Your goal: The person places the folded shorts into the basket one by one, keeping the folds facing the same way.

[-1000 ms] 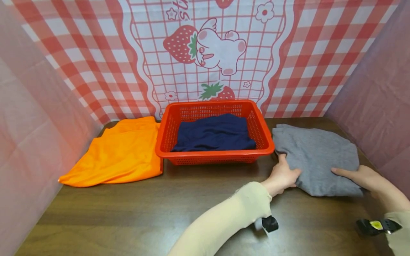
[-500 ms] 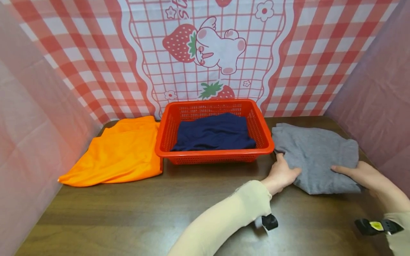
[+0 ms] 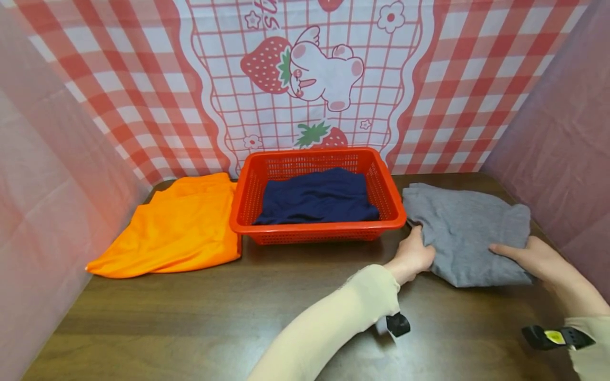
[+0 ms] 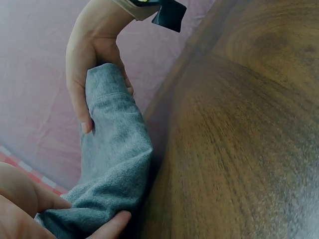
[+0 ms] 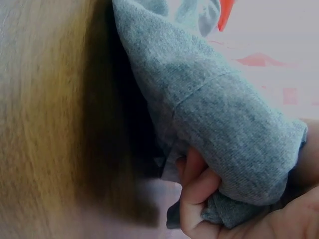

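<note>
A folded grey garment (image 3: 469, 233) lies at the right of the table, its near edge slightly raised. My left hand (image 3: 411, 257) grips its left side, thumb on top and the other fingers partly hidden. On its right side my right hand (image 3: 534, 258) holds on, with the thumb laid across the cloth. In the right wrist view, curled fingers (image 5: 199, 191) tuck under the thick folded edge, where a stitched seam shows. The left wrist view has the cloth (image 4: 114, 144) spanning between both hands.
A red plastic basket (image 3: 318, 228) with a folded navy cloth (image 3: 316, 198) inside stands at the back middle. Left of it lies a folded orange cloth (image 3: 186, 227). Pink fabric walls (image 3: 557, 121) and a checked curtain (image 3: 143, 79) enclose the brown wooden table (image 3: 190, 317).
Both hands and the grey garment have shifted slightly left, the garment's near edge a little away from me. The hold stays on both sides. The basket and other cloths are unmoved.
</note>
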Action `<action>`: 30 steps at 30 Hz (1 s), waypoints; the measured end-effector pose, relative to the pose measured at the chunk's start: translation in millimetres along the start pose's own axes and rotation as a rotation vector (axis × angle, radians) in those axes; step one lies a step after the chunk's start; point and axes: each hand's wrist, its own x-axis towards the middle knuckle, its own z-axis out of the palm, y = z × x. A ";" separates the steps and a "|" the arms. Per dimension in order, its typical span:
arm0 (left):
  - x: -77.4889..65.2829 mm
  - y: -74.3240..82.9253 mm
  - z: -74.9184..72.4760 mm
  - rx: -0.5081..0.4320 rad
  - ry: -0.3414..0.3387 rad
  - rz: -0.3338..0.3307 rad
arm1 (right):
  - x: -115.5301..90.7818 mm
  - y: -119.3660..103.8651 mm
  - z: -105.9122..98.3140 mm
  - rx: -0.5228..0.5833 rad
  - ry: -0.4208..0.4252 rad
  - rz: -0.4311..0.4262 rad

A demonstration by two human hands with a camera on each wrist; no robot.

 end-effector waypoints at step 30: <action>-5.6 27.0 -26.4 -0.099 -0.174 0.214 | -12.3 -33.7 8.0 0.164 0.231 -0.218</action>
